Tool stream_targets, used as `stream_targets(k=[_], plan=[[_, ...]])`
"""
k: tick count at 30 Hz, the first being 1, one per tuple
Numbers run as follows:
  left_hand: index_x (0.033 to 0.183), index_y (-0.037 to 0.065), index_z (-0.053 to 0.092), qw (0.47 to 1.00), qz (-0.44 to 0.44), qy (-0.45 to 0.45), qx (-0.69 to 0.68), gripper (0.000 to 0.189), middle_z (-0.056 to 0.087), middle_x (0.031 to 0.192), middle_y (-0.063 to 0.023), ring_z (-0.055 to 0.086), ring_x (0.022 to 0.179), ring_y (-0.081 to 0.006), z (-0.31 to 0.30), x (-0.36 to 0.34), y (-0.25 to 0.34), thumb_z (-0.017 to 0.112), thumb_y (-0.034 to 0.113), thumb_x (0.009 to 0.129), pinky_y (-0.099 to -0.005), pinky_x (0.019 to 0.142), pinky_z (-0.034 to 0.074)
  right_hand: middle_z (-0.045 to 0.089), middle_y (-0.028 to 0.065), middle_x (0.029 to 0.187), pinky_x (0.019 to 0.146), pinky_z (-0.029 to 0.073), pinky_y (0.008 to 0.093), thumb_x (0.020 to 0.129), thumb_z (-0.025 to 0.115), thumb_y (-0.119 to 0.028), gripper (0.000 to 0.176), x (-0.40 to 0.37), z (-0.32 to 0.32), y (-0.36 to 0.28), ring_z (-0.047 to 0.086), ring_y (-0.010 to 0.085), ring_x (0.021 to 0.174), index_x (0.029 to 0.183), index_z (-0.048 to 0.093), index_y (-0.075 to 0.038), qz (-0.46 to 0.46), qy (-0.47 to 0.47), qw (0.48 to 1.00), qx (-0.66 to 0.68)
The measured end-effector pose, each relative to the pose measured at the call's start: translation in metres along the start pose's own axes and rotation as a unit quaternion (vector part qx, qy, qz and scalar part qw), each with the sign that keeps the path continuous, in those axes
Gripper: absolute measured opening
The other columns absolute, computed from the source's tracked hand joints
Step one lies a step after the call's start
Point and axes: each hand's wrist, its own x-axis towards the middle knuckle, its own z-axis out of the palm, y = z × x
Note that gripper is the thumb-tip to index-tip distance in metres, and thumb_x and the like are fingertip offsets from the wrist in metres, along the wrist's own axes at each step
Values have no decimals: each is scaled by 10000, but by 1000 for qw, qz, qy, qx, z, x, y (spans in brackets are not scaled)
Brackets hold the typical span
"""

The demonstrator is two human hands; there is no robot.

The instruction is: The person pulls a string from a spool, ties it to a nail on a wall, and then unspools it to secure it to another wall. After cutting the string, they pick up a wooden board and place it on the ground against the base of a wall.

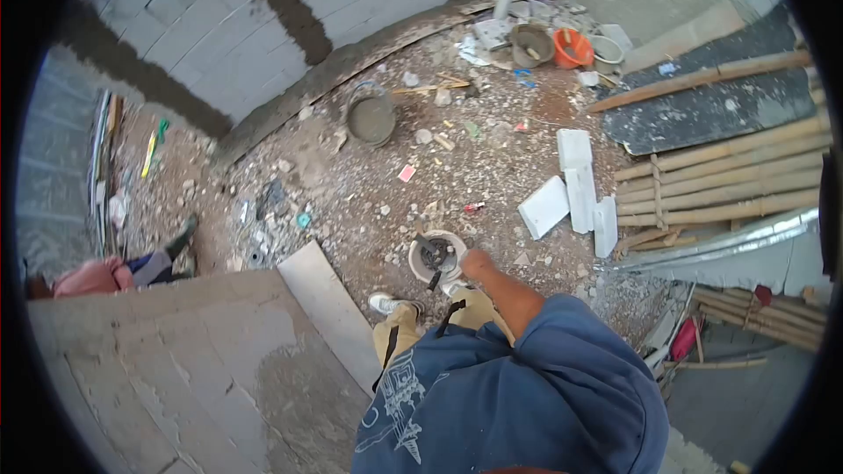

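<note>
My right hand (477, 265) is at the right side of a pale round bucket (413, 256), with its fingers closed at the rim. Inside the bucket lie dark, gritty contents (438, 253) and a flat-bladed tool, too small to name; a dark handle (434, 281) leans over the near rim. The bucket stands on the gravelly ground just ahead of my shoes (386, 303). My left hand is out of view.
A mortar bucket (371, 119) stands ahead, with an orange bucket (572, 49) farther right. White blocks (580, 197) and bamboo poles (711, 184) lie at right. A board (325, 307) leans by a low block wall (193, 360); beyond it another person (97, 276) is partly visible.
</note>
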Motion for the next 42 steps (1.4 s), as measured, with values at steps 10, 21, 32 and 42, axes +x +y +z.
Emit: stream_targets(k=[10, 21, 32, 42], plan=[[1320, 1, 558, 963, 19, -66, -259, 632, 650, 1205, -159, 646, 958, -230, -78, 42, -39, 617, 495, 932, -386, 843, 520, 709, 170, 802, 690, 530, 412, 881, 529, -305, 349, -27, 50, -35, 708, 302, 751, 848, 705, -6, 56, -98, 978, 174], [956, -32, 726, 990, 4, 92, -108, 542, 708, 928, -197, 668, 859, -284, -168, 155, 82, 591, 490, 903, -411, 762, 503, 702, 196, 928, 752, 518, 430, 902, 524, -314, 345, 92, -6, -206, 699, 322, 848, 959, 694, -19, -72, -185, 979, -38], [1075, -57, 698, 994, -64, 56, -64, 692, 723, 988, -233, 700, 931, -315, -195, 268, 138, 568, 598, 894, -429, 815, 519, 694, 221, 1054, 814, 506, 448, 922, 519, -322, 365, 316, -145, -447, 690, 342, 944, 1071, 682, -32, -234, -208, 944, -108], [1147, -37, 678, 894, -207, 176, -357, 603, 724, 1014, -180, 682, 926, -273, -252, 331, 240, 534, 516, 956, -422, 809, 521, 696, 242, 1074, 862, 505, 471, 888, 573, -352, 425, 380, -155, -567, 656, 414, 1033, 1119, 680, -12, -270, -294, 899, -182]])
